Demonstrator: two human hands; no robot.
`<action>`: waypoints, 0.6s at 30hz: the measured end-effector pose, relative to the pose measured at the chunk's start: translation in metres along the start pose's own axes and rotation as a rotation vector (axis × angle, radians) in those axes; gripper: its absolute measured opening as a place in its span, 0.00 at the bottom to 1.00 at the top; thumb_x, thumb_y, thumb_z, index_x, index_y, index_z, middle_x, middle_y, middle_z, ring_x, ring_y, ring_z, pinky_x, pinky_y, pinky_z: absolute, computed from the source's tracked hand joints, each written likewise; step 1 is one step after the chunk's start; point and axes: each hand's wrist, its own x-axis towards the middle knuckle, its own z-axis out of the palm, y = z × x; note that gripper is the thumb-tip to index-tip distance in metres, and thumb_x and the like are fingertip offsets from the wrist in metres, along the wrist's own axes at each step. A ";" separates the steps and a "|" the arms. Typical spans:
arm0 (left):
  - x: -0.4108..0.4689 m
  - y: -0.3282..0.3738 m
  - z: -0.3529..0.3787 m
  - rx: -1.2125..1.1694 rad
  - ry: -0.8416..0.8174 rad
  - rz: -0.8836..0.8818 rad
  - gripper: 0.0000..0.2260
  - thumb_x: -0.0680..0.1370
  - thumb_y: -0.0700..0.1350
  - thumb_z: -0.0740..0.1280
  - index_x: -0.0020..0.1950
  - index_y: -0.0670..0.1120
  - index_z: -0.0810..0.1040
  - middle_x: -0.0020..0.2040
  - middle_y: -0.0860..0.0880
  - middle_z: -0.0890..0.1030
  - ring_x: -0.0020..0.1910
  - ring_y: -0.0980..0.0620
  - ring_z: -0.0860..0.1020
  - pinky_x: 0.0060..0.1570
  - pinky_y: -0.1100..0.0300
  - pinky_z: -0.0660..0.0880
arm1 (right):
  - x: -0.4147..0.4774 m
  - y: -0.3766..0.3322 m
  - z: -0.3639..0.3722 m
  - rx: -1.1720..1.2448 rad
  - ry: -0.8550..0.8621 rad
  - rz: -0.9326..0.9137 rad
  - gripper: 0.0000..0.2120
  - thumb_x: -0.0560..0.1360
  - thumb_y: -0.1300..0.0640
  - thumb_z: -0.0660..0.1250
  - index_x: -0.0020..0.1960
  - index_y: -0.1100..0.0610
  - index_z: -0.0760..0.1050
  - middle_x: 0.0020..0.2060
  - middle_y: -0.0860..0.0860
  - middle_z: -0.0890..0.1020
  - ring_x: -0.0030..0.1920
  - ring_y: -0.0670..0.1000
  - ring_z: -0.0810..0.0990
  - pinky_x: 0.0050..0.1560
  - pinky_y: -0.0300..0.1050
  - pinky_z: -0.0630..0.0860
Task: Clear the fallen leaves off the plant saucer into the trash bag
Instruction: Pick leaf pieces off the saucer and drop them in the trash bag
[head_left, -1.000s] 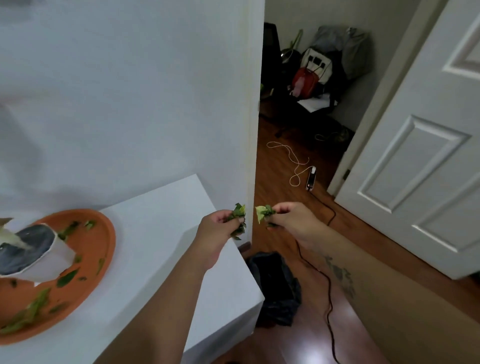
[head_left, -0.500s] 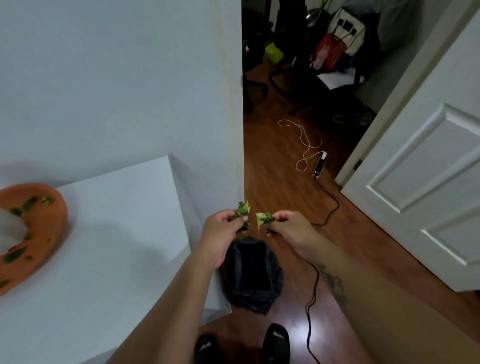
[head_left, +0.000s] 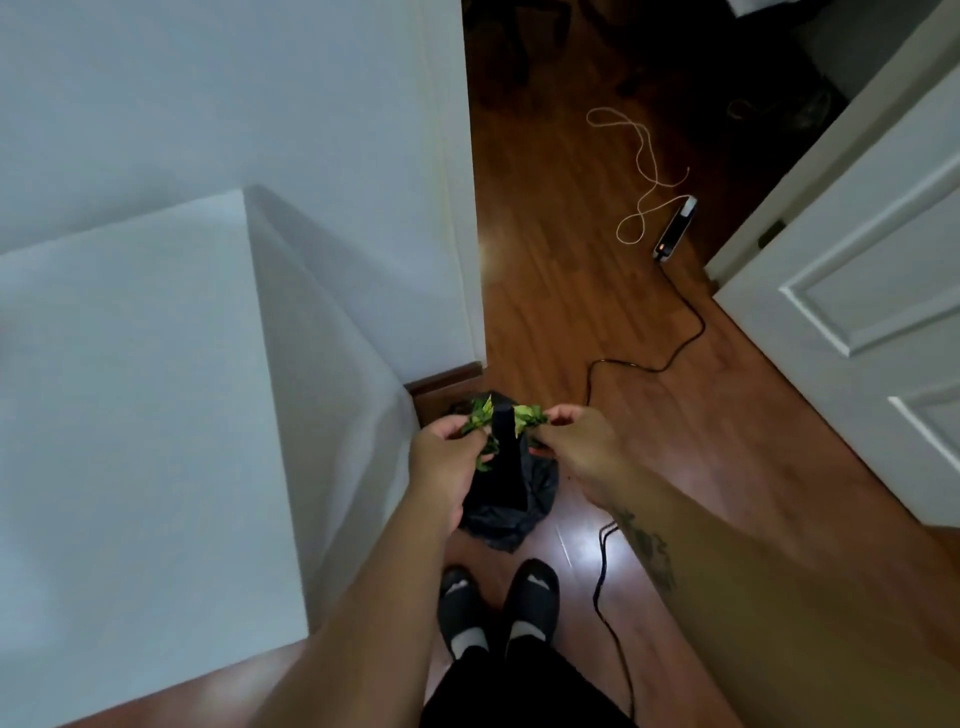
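A black trash bag (head_left: 511, 499) stands on the wooden floor beside the white table's corner. Both hands hover directly over its mouth. My left hand (head_left: 448, 457) is closed on a bunch of green leaves (head_left: 480, 415). My right hand (head_left: 576, 441) pinches a smaller clump of green-yellow leaves (head_left: 527, 415). The two bunches sit close together above the bag, a strip of black bag showing between them. The plant saucer is out of view.
The white table (head_left: 135, 415) fills the left. A black cable (head_left: 613, 571) runs along the floor on the right of the bag to a power strip (head_left: 675, 228). A white door (head_left: 872, 291) stands on the right. My feet (head_left: 498, 603) are just behind the bag.
The view has swung right and down, so the orange saucer has left the frame. Both hands, still holding leaves, have moved off the table to above the bag.
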 end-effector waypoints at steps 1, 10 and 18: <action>0.012 -0.010 0.003 0.021 0.011 -0.013 0.05 0.75 0.35 0.70 0.45 0.43 0.84 0.36 0.49 0.85 0.32 0.56 0.83 0.31 0.66 0.77 | 0.011 0.010 0.001 0.000 0.012 0.014 0.10 0.74 0.69 0.67 0.36 0.59 0.76 0.33 0.54 0.80 0.36 0.50 0.80 0.38 0.38 0.82; 0.097 -0.108 0.012 0.267 0.072 -0.037 0.03 0.75 0.37 0.72 0.45 0.44 0.82 0.37 0.48 0.82 0.34 0.54 0.81 0.30 0.68 0.76 | 0.098 0.105 0.021 -0.066 0.100 0.136 0.11 0.75 0.70 0.65 0.36 0.60 0.74 0.35 0.55 0.77 0.38 0.51 0.78 0.36 0.39 0.77; 0.157 -0.155 0.011 0.550 0.033 0.031 0.02 0.76 0.42 0.70 0.47 0.44 0.82 0.43 0.44 0.84 0.44 0.43 0.82 0.48 0.45 0.81 | 0.150 0.167 0.047 -0.115 0.160 0.197 0.12 0.74 0.67 0.66 0.35 0.54 0.75 0.35 0.53 0.80 0.38 0.52 0.82 0.43 0.51 0.83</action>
